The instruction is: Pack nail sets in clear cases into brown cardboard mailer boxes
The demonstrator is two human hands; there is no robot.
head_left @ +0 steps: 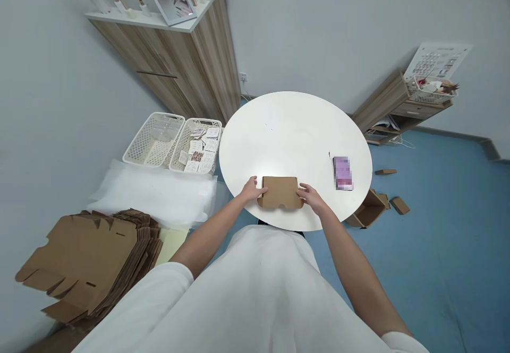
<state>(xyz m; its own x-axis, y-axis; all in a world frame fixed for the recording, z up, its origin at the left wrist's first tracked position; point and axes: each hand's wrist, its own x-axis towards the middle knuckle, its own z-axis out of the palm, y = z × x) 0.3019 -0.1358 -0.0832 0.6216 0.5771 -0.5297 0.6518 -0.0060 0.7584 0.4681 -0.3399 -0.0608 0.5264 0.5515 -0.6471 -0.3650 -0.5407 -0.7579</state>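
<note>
A small brown cardboard mailer box (280,192) lies near the front edge of the round white table (287,130). Its top panel is down, and a front flap with a small notch sticks out toward me. My left hand (252,189) grips the left side, thumb on top of the panel. On the opposite side my right hand (313,198) holds the right edge, fingers at the corner. The undersides of both grips are hidden. Farther right on the table sits a purple and pink packet (343,173), blurred.
Flattened cardboard boxes (87,257) are stacked at lower left, beside white plastic sheets (151,191). One white basket (179,154) holds cards; another basket (133,148) stands beside it. An open carton (364,212) and small boxes (400,205) lie on the floor at right.
</note>
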